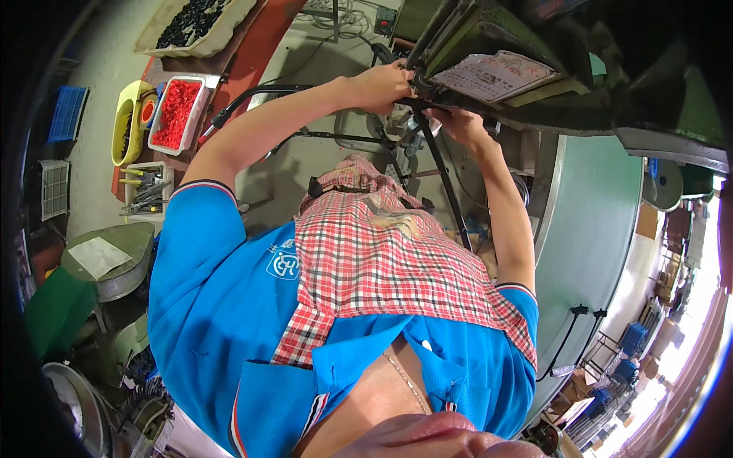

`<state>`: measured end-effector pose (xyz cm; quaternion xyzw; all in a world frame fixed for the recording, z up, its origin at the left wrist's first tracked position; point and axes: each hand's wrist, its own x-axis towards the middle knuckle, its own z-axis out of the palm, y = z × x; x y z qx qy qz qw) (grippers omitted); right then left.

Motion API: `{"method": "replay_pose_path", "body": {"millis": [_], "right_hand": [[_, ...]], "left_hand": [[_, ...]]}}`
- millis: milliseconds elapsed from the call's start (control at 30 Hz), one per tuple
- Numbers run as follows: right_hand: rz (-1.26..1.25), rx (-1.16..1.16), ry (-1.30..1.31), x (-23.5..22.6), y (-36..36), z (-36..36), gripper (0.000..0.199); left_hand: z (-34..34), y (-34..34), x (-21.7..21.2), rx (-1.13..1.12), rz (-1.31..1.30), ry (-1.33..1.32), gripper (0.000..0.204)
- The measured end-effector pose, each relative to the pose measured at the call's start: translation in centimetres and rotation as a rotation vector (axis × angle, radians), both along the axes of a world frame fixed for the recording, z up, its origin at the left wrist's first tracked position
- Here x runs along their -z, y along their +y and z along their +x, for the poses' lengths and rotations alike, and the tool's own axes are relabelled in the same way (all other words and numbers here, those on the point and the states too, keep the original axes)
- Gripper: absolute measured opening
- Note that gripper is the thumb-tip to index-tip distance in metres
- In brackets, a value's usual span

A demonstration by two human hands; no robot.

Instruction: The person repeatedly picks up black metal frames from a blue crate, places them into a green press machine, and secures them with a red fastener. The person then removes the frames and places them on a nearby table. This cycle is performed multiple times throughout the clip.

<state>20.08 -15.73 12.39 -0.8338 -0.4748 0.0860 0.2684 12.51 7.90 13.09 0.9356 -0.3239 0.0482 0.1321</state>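
1 black tubular frame point(443, 179) at a dark green machine point(641, 99)

The frame stands before the person, its upper joint just beneath the machine's head, below a pale printed plate point(496, 76). The left hand point(385, 88) is curled closed on the frame near that joint. The right hand point(458, 126) reaches in from the other side, near the same joint; its fingertips are hidden, so I cannot tell whether it grips.

To the left, a reddish worktop point(263, 42) carries 2 trays: a white tray point(156, 131) of small red parts and a cream tray point(240, 17) of black parts. Just beside the white tray sits a yellow basket point(122, 103).
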Motion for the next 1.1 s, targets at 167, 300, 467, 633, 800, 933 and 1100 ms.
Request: {"method": "replay_pose_path", "body": {"millis": [167, 300, 467, 633, 800, 933, 1100], "right_hand": [[-0.042, 0.007, 0.026, -0.9, 0.4, 0.0, 0.033], [0.126, 0.072, 0.248, 3.6, 0.0, 0.4, 0.035], [-0.055, -0.002, -0.266, 2.3, -0.3, 0.0, 0.032], [0.013, 0.044, -0.339, 2.1, -0.5, -1.2, 0.03], [-0.084, 0.157, -0.081, 0.8, -0.5, -2.3, 0.021], [0.114, 0.324, -0.507, -0.9, -1.7, -7.6, 0.031], [-0.205, 0.692, 0.175, 1.1, -6.3, -13.3, 0.029]], "left_hand": [[-1.0, -0.7, 0.3, -0.159, 0.017, 0.04, 0.046], [-2.0, -1.6, 1.2, -0.229, 0.092, 0.032, 0.057], [-2.4, -1.9, 1.9, -0.263, 0.056, -0.011, 0.056], [-6.1, 1.3, 1.4, -0.357, -0.145, -0.246, 0.044], [-6.7, 2.7, 0.0, -0.477, 0.006, 0.32, 0.039], [-7.6, 2.5, -0.2, -0.509, -0.052, 0.347, 0.043], [-6.5, 2.7, -1.3, -0.452, -0.083, 0.509, 0.05]]}}
